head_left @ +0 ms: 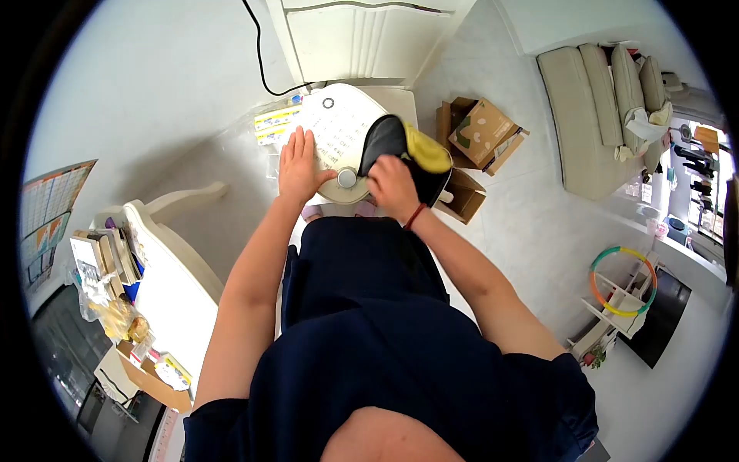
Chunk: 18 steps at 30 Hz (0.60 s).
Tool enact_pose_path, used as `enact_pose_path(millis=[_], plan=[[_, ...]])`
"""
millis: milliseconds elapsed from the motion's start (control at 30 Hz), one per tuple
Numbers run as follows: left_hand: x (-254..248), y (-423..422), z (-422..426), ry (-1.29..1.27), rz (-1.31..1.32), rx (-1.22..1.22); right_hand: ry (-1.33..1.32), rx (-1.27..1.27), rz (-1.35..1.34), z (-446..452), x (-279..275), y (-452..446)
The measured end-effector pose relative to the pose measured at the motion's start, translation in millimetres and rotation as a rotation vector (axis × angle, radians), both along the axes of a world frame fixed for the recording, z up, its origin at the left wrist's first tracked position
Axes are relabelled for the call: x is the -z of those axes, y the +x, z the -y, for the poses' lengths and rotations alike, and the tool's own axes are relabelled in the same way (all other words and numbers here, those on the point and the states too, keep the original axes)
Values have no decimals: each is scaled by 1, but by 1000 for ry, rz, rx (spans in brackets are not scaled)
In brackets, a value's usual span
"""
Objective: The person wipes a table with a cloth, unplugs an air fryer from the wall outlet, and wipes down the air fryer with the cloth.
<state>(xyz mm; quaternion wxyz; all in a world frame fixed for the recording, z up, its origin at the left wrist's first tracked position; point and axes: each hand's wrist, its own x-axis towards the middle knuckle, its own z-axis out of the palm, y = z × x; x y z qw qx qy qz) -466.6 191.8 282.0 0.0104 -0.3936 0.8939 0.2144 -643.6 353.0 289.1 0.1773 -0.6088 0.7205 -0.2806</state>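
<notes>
A white board-like top (339,127) with rows of writing and a small dark ring mark lies in front of me. My left hand (300,168) rests flat on its left part, fingers stretched out and thumb toward a round silver disc (347,178) near the front edge. My right hand (392,187) is closed at the lower edge of a soft black piece (387,138), which lies over the top's right side. Beside that piece bulges a yellow cloth-like part (426,151). The fingertips of my right hand are partly hidden, and the black piece's kind is unclear.
Yellow-and-white packets (271,125) lie left of the top. Open cardboard boxes (486,137) stand on the floor to the right, a white cabinet (369,42) behind. A black cable (260,54) hangs at the back. Farther right is a beige sofa (573,123).
</notes>
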Motion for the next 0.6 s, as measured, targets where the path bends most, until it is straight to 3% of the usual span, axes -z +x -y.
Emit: enact_pose_path(millis=[100, 133, 167, 233, 367, 400, 500, 600], plan=[[1, 0, -1, -17, 14, 12, -71, -37, -278, -21, 19, 4], [2, -1, 1, -34, -4, 14, 63, -23, -208, -10, 13, -9], [2, -1, 2, -46, -21, 17, -109, -11, -193, -3, 11, -19], [5, 0, -1, -47, -26, 22, 223, 68, -133, -10, 31, -28], [7, 2, 0, -29, -21, 32, -135, 425, 8, 1, 50, -37], [7, 3, 0, -28, -28, 34, -93, 454, 67, 6, 37, -31], [7, 2, 0, -36, -20, 34, -74, 138, -17, -4, 26, 14], [8, 2, 0, -34, -16, 38, -33, 41, 150, -12, 10, 30]])
